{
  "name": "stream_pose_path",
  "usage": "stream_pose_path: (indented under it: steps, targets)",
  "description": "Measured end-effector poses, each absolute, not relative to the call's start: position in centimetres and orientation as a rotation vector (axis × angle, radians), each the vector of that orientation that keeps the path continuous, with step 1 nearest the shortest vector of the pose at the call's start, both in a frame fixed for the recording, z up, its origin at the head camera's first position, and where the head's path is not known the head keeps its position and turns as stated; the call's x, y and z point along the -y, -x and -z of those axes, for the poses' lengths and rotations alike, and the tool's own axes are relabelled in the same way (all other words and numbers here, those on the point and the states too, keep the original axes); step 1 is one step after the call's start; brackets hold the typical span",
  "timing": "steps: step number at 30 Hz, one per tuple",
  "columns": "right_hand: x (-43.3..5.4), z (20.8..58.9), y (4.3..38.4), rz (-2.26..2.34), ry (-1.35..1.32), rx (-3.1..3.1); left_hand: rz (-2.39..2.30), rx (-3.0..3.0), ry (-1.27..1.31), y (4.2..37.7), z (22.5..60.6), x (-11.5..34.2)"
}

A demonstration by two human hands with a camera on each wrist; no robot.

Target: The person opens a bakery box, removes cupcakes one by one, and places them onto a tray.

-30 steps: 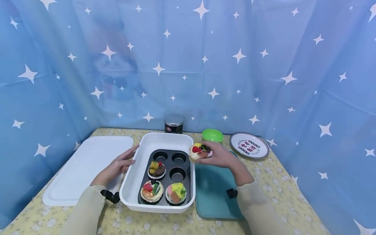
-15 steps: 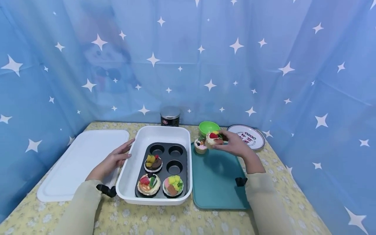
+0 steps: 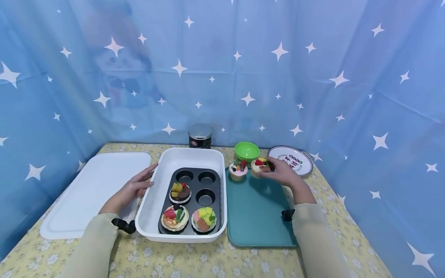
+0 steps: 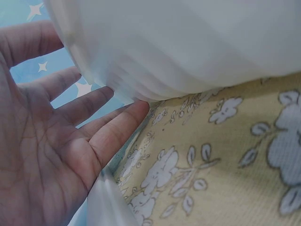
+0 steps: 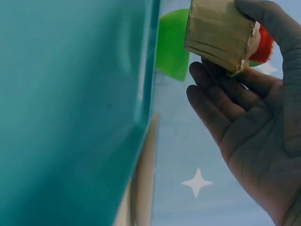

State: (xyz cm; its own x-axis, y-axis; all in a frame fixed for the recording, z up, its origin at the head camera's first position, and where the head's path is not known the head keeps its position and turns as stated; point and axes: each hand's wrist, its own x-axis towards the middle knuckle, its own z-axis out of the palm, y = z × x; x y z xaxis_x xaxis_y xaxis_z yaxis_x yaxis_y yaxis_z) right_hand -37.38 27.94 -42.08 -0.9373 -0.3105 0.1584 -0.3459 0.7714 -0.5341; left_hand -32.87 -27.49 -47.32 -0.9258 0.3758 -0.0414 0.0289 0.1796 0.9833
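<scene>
The right hand (image 3: 286,175) pinches a fruit-topped cupcake (image 3: 257,168) at the far end of the teal tray (image 3: 260,216) — near a pink cupcake (image 3: 238,172) and the green bowl (image 3: 247,151) — while the left hand (image 3: 130,191), fingers extended, touches the side of the white pan (image 3: 187,157), where a muffin tin (image 3: 196,189) holds three more cupcakes (image 3: 175,218)

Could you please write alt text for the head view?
A person's right hand holds a fruit-topped cupcake at the far end of a teal tray, beside another cupcake. The left hand is at the side of a white tub holding a dark muffin pan with three more cupcakes.
</scene>
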Motion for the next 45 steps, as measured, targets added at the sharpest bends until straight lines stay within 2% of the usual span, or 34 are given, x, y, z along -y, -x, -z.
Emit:
stream_pose_path:
  steps: [29, 45]
  targets:
    - [-28.1, 45.8, 37.0, -0.862, -0.440, 3.029, -1.843, -2.132, -0.426, 32.0, 48.6, 27.3]
    - [-27.8, 43.9, 37.6, -0.874, -0.425, 3.038, -1.815, -2.213, -0.415, 32.3, 47.6, 27.3]
